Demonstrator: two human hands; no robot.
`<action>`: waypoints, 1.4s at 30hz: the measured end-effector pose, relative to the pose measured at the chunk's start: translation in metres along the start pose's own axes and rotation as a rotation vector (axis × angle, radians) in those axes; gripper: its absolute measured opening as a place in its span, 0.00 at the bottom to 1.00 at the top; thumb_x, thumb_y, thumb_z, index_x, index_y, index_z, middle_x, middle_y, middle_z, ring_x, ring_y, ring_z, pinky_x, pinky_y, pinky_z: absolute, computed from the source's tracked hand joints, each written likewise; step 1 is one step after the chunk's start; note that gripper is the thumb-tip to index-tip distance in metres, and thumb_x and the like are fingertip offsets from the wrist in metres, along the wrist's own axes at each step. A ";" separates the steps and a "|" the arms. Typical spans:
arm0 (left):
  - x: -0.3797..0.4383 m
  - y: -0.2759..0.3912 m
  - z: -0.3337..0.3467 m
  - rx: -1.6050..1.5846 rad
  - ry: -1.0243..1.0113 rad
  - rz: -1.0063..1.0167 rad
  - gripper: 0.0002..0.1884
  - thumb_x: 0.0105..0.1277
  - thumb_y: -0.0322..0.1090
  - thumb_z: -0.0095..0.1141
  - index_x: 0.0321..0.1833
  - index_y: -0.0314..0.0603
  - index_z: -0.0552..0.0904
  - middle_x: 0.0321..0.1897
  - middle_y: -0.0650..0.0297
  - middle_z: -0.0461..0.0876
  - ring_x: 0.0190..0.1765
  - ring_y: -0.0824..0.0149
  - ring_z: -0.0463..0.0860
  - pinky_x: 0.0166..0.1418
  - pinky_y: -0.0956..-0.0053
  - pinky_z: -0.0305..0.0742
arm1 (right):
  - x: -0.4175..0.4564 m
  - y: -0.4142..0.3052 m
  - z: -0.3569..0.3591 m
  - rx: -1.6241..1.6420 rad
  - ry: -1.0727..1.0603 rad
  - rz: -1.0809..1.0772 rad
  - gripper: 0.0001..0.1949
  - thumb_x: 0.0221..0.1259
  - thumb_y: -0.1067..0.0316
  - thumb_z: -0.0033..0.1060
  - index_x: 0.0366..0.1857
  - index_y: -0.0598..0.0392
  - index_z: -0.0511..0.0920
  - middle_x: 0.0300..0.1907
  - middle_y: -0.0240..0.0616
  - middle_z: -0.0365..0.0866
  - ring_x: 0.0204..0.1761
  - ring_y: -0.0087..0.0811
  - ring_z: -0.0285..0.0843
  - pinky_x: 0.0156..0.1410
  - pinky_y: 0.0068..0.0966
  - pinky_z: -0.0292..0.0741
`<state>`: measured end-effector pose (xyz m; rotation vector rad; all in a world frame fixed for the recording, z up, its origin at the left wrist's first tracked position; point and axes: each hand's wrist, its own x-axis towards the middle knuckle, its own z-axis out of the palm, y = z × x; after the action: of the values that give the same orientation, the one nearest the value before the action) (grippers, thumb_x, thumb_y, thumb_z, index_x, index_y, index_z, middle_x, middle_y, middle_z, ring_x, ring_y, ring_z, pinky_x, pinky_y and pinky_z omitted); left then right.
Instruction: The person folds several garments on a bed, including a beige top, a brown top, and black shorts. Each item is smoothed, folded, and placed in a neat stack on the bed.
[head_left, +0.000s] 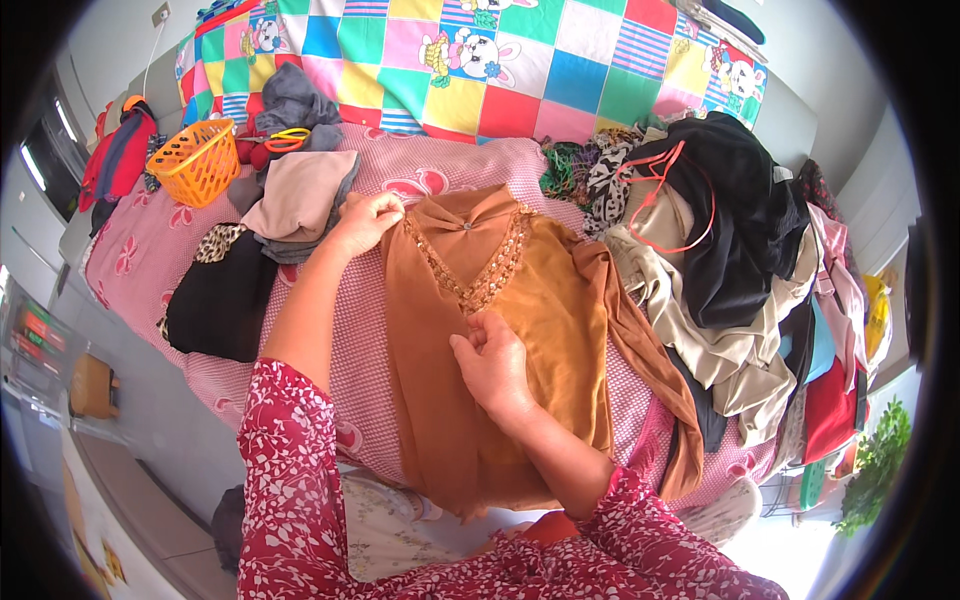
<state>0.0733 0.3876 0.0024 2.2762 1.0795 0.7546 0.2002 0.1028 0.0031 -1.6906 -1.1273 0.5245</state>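
Observation:
A brown long-sleeved blouse (562, 300) lies spread before me, with a sequinned V neckline (491, 281) and a gathered collar piece. Its left side is folded inward over the front in a long strip. The right sleeve (664, 397) trails down beside the body of the garment. At the upper left shoulder, my left hand (369, 221) pinches the cloth's edge between thumb and fingers. My right hand (491, 364) rests on the front, just below the neckline, fingers curled near the inner edge of the folded strip. Whether cloth is between those fingers is hidden.
A pink patterned cover (465, 161) lies beneath the blouse. To the left are a folded black garment (225, 300), a folded beige garment (304, 195), an orange plastic basket (196, 166) and scissors (287, 140). Heaped black (739, 217) and cream clothes (705, 330) lie on the right.

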 end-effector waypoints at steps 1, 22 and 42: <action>-0.001 0.002 0.003 0.018 -0.014 -0.041 0.04 0.62 0.38 0.64 0.38 0.54 0.86 0.33 0.61 0.86 0.47 0.59 0.80 0.58 0.62 0.71 | 0.003 0.005 0.001 -0.036 0.001 -0.009 0.14 0.57 0.68 0.68 0.44 0.62 0.77 0.28 0.39 0.79 0.31 0.33 0.77 0.38 0.30 0.76; -0.170 0.109 0.068 0.602 -0.046 0.218 0.42 0.71 0.63 0.44 0.72 0.27 0.64 0.77 0.44 0.54 0.80 0.49 0.50 0.78 0.43 0.44 | -0.097 0.020 -0.040 -0.735 -0.455 -0.630 0.44 0.60 0.37 0.57 0.72 0.60 0.60 0.75 0.52 0.54 0.79 0.47 0.44 0.81 0.45 0.44; -0.420 0.121 0.138 -0.489 0.526 -0.655 0.20 0.64 0.39 0.64 0.50 0.31 0.74 0.53 0.52 0.71 0.57 0.59 0.72 0.64 0.64 0.67 | -0.269 0.123 -0.179 -0.334 -0.113 -0.617 0.18 0.51 0.79 0.66 0.47 0.68 0.76 0.46 0.54 0.79 0.48 0.54 0.80 0.49 0.42 0.80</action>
<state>0.0055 -0.0463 -0.1294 1.2240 1.5465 1.1866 0.2635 -0.2276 -0.0773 -1.4815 -1.8036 0.0389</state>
